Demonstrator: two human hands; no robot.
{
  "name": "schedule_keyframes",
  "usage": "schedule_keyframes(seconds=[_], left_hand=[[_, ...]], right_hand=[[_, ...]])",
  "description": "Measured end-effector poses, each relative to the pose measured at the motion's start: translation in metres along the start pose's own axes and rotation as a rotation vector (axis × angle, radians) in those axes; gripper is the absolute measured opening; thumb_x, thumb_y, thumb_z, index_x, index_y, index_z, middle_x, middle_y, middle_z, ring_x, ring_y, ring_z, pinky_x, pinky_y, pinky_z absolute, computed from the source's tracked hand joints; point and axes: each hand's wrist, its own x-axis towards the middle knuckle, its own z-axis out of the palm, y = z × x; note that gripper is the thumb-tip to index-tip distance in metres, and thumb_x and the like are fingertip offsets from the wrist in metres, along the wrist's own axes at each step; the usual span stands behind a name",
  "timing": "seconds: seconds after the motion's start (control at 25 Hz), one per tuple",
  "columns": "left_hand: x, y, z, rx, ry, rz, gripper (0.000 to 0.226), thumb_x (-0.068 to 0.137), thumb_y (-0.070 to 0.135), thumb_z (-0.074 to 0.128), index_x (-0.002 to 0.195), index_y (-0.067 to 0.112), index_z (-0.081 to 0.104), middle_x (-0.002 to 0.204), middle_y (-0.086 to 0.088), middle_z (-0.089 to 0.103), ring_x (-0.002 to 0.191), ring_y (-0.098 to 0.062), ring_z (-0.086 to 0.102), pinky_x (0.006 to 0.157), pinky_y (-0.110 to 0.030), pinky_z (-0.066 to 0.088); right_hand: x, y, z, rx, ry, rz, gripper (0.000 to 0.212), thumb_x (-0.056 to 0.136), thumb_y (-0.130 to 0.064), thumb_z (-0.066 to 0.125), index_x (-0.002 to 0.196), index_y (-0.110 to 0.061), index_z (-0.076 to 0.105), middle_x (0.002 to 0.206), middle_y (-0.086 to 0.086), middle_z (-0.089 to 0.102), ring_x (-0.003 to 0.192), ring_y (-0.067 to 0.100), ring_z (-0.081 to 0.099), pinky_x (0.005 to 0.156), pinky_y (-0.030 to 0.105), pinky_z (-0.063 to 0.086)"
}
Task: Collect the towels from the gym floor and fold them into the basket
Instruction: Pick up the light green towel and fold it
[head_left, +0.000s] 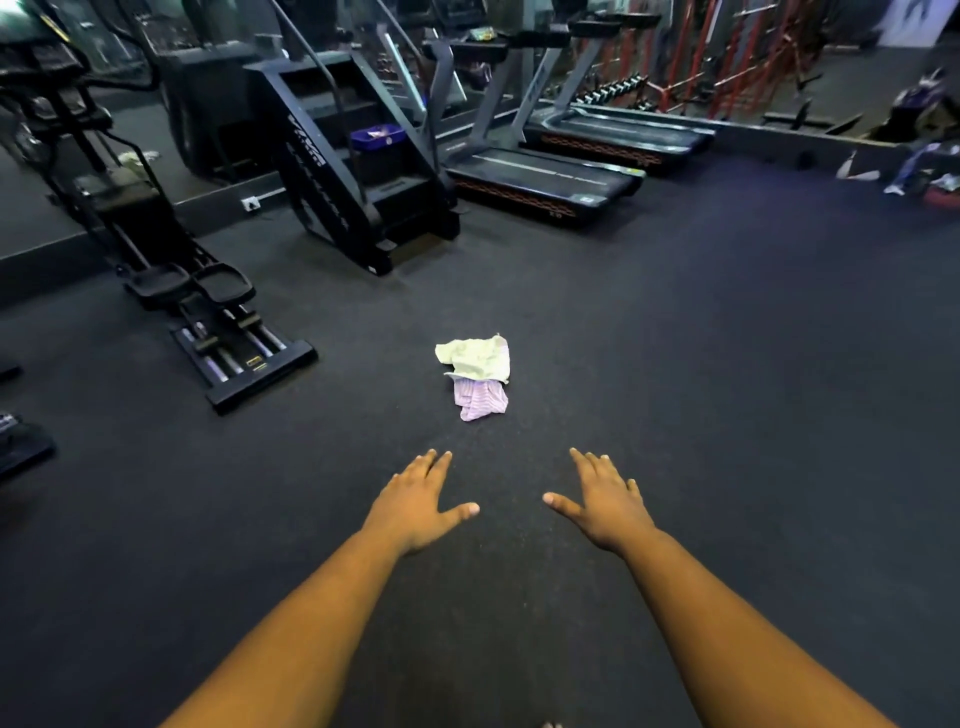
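Dark rubber gym floor (675, 364) spreads out, with a stair climber (353, 156) at eleven o'clock and two treadmills (571, 166) at one o'clock. At twelve o'clock, ahead of the hands, a pale green towel (475, 356) overlaps a lilac striped towel (480, 400). Left hand (415, 501) and right hand (608, 501) reach forward, each grip spread flat and empty.

Two towels (475, 376) lie mid-frame on floor (727, 415), one atop the other. Hands (415, 501) below them, apart. Stepper (208, 332) at left, stair machine (358, 166) upper centre, treadmills (545, 182) to its right.
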Motion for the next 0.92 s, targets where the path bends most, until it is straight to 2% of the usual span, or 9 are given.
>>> schedule_keyframes(seconds=[0.24,0.56,0.68,0.8,0.92], left_hand=[[0.125,-0.009,-0.022,-0.037,-0.024,-0.062,0.100,0.087,0.081,0.040,0.163,0.027,0.003,0.171,-0.001,0.002,0.157,-0.021,0.009,0.126,-0.045,0.017],[0.343,-0.071,-0.073,-0.086,-0.081,-0.085,0.102,0.086,0.082,0.041,0.163,0.026,0.003,0.171,-0.001,0.003,0.157,-0.021,0.009,0.126,-0.044,0.017],[0.422,-0.094,-0.100,-0.065,-0.129,-0.063,0.112,0.077,0.091,0.031,0.163,0.027,0.003,0.171,-0.002,0.003,0.157,-0.021,0.008,0.126,-0.046,0.017],[0.495,-0.108,-0.120,-0.051,-0.167,-0.056,0.109,0.079,0.090,0.032,0.163,0.027,0.002,0.171,-0.002,0.003,0.157,-0.022,0.008,0.126,-0.047,0.016],[0.563,-0.116,-0.132,-0.041,-0.193,-0.049,0.114,0.074,0.095,0.027,0.163,0.028,0.002,0.171,-0.001,0.003,0.157,-0.021,0.008,0.126,-0.047,0.015]], right_hand=[[0.143,0.003,-0.038,-0.055,-0.063,-0.033,0.100,0.087,-0.080,0.044,0.162,-0.028,0.005,0.170,0.000,0.009,0.157,0.021,0.002,0.123,0.058,0.012],[0.367,-0.034,-0.067,-0.093,-0.075,0.005,0.099,0.087,-0.080,0.043,0.162,-0.027,0.005,0.170,0.001,0.009,0.157,0.022,0.003,0.123,0.056,0.013],[0.443,-0.050,-0.079,-0.099,-0.108,0.029,0.099,0.087,-0.080,0.042,0.163,-0.027,0.004,0.170,0.000,0.010,0.157,0.022,0.003,0.123,0.056,0.013],[0.516,-0.061,-0.091,-0.073,-0.131,0.044,0.099,0.087,-0.080,0.043,0.162,-0.028,0.005,0.170,-0.001,0.011,0.157,0.021,0.004,0.123,0.055,0.014],[0.587,-0.062,-0.098,-0.068,-0.162,0.040,0.098,0.087,-0.081,0.042,0.162,-0.029,0.006,0.170,-0.001,0.012,0.157,0.021,0.004,0.123,0.056,0.015]])
